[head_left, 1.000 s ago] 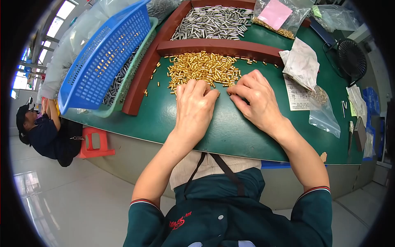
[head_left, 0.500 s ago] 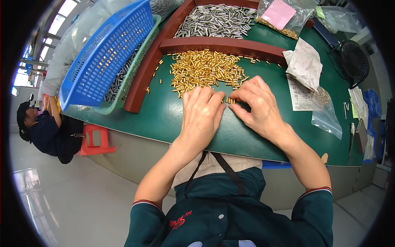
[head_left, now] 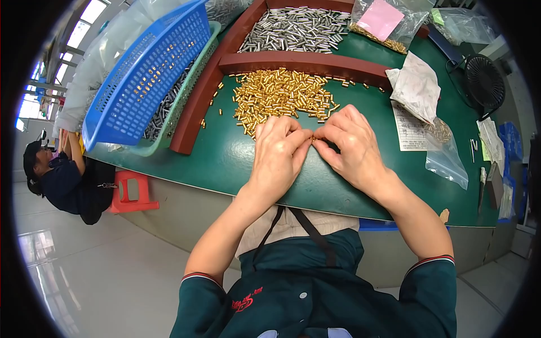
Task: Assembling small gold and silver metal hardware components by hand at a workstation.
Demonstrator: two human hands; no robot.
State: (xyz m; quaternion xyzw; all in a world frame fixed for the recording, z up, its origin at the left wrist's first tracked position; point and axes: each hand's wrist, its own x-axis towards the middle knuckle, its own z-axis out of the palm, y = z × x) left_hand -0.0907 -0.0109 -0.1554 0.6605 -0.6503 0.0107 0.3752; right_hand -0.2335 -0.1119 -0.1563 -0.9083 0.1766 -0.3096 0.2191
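Observation:
A heap of small gold-coloured metal cylinders (head_left: 282, 96) lies on the green tabletop (head_left: 231, 155). Just in front of it, my left hand (head_left: 277, 152) and my right hand (head_left: 352, 141) meet, thumbs and forefingers closed in pinches. A sliver of gold-coloured metal cylinder (head_left: 313, 137) shows between the touching fingertips, and the fingers cover most of it. How many pieces are in the fingers cannot be made out. The left hand's knuckles overlap the near edge of the heap.
Brown-red bars (head_left: 304, 60) border the heap and separate it from silver pins (head_left: 296, 28). Left stand a blue basket (head_left: 146, 79) and a green basket (head_left: 169, 132). Right lie a paper sheet (head_left: 408, 132), a plastic bag (head_left: 448, 163) and a fan (head_left: 484, 84). Another person (head_left: 65, 174) works far left.
The gap between my fingertips has closed: the left hand has shifted slightly right to meet the right one. The short row of gold-coloured cylinders at the right fingertips is now mostly covered.

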